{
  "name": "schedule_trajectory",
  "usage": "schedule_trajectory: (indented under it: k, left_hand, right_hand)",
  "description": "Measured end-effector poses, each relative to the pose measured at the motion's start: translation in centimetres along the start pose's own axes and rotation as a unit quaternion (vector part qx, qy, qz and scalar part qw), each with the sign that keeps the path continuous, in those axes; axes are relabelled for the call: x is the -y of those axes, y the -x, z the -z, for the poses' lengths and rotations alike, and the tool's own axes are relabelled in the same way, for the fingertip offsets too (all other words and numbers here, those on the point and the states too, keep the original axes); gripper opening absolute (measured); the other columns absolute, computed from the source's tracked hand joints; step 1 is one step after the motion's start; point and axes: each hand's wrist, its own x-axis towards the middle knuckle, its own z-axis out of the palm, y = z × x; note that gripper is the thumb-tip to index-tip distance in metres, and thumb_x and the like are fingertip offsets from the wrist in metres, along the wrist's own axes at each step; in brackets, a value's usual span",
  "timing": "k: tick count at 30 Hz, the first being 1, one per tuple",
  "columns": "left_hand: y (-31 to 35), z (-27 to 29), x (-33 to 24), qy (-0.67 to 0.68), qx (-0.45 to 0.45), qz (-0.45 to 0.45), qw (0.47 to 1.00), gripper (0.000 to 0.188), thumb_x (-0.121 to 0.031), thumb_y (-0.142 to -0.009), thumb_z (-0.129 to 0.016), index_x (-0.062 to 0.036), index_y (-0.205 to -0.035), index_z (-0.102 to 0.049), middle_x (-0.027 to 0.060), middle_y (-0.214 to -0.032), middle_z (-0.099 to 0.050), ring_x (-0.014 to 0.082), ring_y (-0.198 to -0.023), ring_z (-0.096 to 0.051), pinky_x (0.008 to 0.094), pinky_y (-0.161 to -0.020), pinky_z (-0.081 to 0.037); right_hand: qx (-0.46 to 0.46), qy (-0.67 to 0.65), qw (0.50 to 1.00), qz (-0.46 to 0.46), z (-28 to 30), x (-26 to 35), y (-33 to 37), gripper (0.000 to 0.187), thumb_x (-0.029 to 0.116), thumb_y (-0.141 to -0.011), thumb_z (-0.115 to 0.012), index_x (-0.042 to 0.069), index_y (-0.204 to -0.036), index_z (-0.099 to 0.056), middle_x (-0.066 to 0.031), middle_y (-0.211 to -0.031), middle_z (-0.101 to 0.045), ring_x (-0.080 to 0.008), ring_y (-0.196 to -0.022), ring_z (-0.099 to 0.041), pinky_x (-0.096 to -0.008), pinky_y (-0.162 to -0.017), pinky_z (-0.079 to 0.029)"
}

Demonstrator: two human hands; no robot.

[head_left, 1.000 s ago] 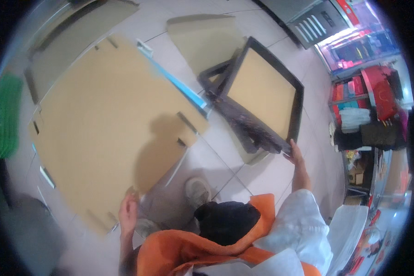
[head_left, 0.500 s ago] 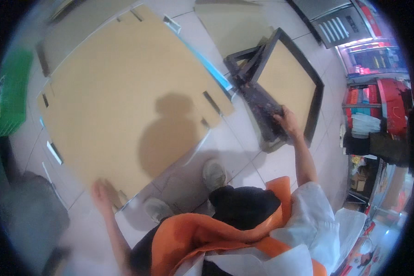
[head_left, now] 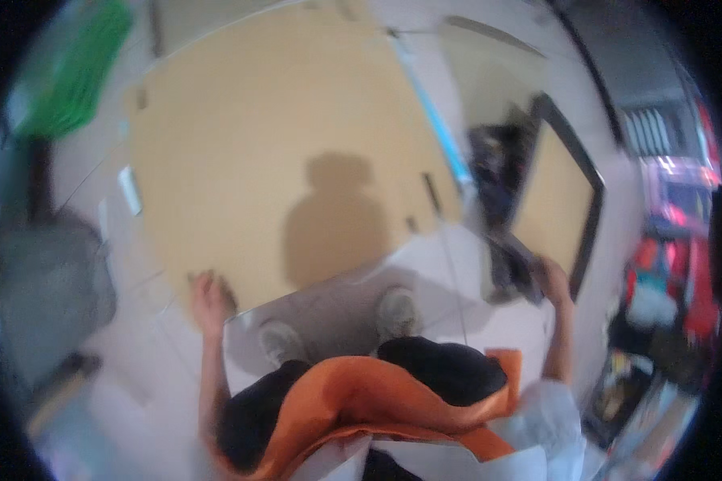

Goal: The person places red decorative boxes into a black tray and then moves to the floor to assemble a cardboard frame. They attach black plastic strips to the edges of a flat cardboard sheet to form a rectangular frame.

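Observation:
My right hand (head_left: 552, 280) is closed around the lower corner of a dark-framed folding stand (head_left: 590, 224) with a tan panel inside its frame. The stand tilts to my right, and its dark legs blur together on the left side. On my left, my left hand (head_left: 209, 301) is at the near left corner of a large tan board (head_left: 241, 160). A small shadow falls beside that hand. Blur hides whether its fingers grip the board's edge or only hover over it. Dark slots show near the board's edges, and a light blue strip runs along its right side.
Pale floor tiles (head_left: 441, 264) lie around my shoes (head_left: 397, 313). A green basket (head_left: 76, 72) stands far left, with a grey seat-like shape (head_left: 48, 297) nearer me. Another tan sheet (head_left: 489, 68) lies behind the stand. Shelves with red items (head_left: 666, 264) line the right.
The whole view has shifted, with the board and stand now further right. My right hand keeps its hold on the stand, which appears lower and more turned. My left hand stays by the board's corner.

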Motion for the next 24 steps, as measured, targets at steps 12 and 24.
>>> schedule_trajectory:
  k: [12, 24]
  left_hand:
    - [-15.3, 0.6, 4.2, -0.040, -0.243, 0.134, 0.960, 0.042, -0.027, -0.070, -0.062, 0.0033, -0.097, -0.050, 0.0243, -0.097, -0.055, 0.0381, -0.095, -0.051, 0.0439, -0.082, -0.040]
    - [-15.1, 1.9, 5.0, 0.108, -0.158, 0.232, 0.954, 0.042, -0.019, -0.072, -0.065, 0.0062, -0.099, -0.046, 0.0108, -0.084, -0.055, 0.0157, -0.072, -0.054, 0.0283, -0.060, -0.045]
  right_hand:
    - [-0.104, -0.321, 0.900, 0.277, -5.2, 25.7, -22.4, 0.052, 0.029, -0.082, -0.057, -0.004, -0.120, -0.043, -0.0196, -0.118, -0.049, -0.0294, -0.113, -0.046, -0.0364, -0.095, -0.035]
    - [-0.234, -0.181, 0.952, 0.084, -6.6, 29.2, -26.4, 0.064, 0.033, -0.078, -0.061, -0.004, -0.125, -0.037, -0.0205, -0.120, -0.047, -0.0311, -0.110, -0.046, -0.0371, -0.094, -0.035]
